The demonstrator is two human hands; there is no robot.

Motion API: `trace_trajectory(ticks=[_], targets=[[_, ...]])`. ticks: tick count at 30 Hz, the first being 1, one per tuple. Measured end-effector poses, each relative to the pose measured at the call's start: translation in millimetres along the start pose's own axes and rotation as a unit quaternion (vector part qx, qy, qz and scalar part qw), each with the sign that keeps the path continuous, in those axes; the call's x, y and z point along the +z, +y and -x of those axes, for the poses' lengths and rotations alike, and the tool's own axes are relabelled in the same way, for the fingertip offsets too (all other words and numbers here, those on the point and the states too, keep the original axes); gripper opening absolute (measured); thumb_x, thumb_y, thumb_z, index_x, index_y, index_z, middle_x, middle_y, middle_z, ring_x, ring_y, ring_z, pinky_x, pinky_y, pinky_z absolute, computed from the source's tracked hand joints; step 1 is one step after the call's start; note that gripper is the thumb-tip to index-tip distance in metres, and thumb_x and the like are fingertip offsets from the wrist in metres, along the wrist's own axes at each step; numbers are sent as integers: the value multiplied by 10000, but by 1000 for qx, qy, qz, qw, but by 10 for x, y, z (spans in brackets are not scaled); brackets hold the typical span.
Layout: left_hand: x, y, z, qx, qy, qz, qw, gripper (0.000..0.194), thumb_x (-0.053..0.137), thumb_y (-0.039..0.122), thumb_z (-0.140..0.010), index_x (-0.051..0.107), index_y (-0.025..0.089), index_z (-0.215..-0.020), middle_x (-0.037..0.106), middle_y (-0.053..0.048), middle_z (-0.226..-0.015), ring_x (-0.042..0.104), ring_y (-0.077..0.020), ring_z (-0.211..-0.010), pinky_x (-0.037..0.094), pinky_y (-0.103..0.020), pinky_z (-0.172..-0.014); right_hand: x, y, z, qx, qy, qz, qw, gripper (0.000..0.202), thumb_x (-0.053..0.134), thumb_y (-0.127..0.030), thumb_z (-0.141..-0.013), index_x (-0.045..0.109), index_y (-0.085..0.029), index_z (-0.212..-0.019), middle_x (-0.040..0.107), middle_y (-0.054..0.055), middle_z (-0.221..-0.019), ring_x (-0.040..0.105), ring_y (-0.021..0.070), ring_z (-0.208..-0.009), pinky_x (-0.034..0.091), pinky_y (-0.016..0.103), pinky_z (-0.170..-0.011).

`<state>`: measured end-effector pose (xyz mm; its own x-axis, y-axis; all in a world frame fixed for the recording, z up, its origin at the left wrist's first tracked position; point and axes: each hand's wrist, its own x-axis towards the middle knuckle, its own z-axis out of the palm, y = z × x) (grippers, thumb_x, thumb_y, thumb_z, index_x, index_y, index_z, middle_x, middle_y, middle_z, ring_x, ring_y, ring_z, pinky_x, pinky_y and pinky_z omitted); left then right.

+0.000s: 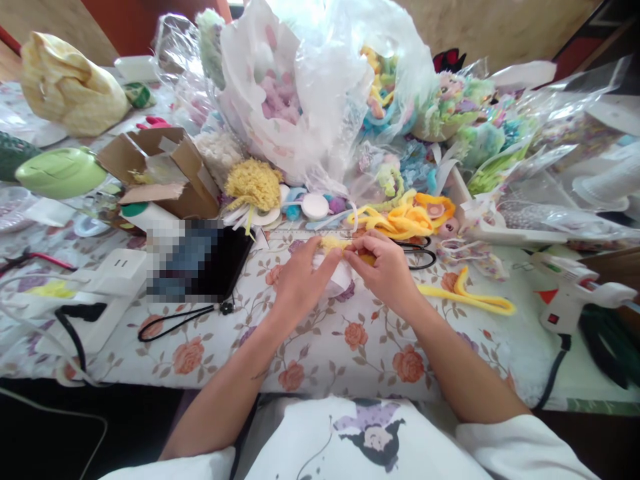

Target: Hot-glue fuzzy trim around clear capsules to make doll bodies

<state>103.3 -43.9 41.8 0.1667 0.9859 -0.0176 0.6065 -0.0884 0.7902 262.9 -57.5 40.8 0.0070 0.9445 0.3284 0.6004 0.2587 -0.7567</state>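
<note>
My left hand (306, 268) and my right hand (383, 267) meet over the middle of the table. Between my fingertips is a small yellow fuzzy piece (331, 243), pinched from both sides. Just below it, partly covered by my fingers, shows a whitish, translucent rounded thing (339, 279) whose kind I cannot make out. A yellow fuzzy strip (483, 303) lies bent on the cloth right of my right wrist. Behind my right hand are a heap of yellow-orange fuzzy strips (400, 219) and black scissor-like handles (423, 257).
A hot glue gun (563, 293) stands at the right. To the left are a phone (200, 260), a black cord loop (175, 323) and a white power strip (107, 293). Behind are a yellow pompom (254, 185), a cardboard box (155, 167) and stuffed plastic bags (325, 87).
</note>
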Motion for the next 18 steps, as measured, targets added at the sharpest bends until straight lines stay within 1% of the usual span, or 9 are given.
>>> trace_trajectory(ticks=[2,6,9,11,14,16,18], targets=[[4,-7,2,-2,0,5,1000,418,442,557,-899,587,275,-1171,652,-39,-1180,582,-269,-1102,417,-354,-935,-5,-5,-13,-9,-7,4,1000,96,615,-205,-845,633,-159,-762,547,16,-751,546,153,-731,414,271,-671],[12,-60,-14,-16,-5,11,1000,471,467,601,-871,593,276,-1187,627,-52,-1239,551,-298,-1162,384,-385,-980,-26,-17,-52,-11,-35,5,999,100,617,-201,-844,669,-152,-773,583,32,-781,562,160,-755,421,276,-681],[4,-113,-49,-35,-14,18,999,461,488,618,-852,614,301,-1161,645,-39,-1208,569,-305,-1129,356,-413,-1002,-53,-36,-91,6,-56,-11,998,99,633,-207,-825,684,-150,-761,598,31,-773,561,154,-726,418,274,-660],[-6,-139,-81,-39,-28,39,998,426,493,604,-853,634,309,-1126,659,-26,-1175,582,-291,-1104,363,-404,-992,-82,-60,-115,21,-71,-24,997,105,637,-215,-814,684,-150,-745,602,27,-752,557,151,-711,410,269,-641],[-17,-159,-124,-36,-41,86,995,385,504,572,-855,658,274,-1045,667,-34,-1116,589,-266,-1061,407,-360,-916,-134,-102,-142,35,-88,-37,995,121,615,-210,-820,690,-150,-749,620,28,-749,554,143,-697,401,262,-626],[-21,-164,-142,-36,-47,111,992,355,507,551,-859,657,244,-954,670,-35,-998,601,-240,-954,428,-332,-818,-162,-120,-153,41,-92,-41,994,126,598,-195,-825,699,-150,-763,634,27,-757,551,136,-686,397,258,-622],[-22,-169,-151,-37,-54,130,989,326,503,524,-867,632,225,-850,643,-20,-867,585,-209,-831,421,-309,-727,-180,-124,-157,44,-93,-44,994,128,592,-181,-823,702,-150,-765,637,23,-752,543,127,-669,391,254,-614]])
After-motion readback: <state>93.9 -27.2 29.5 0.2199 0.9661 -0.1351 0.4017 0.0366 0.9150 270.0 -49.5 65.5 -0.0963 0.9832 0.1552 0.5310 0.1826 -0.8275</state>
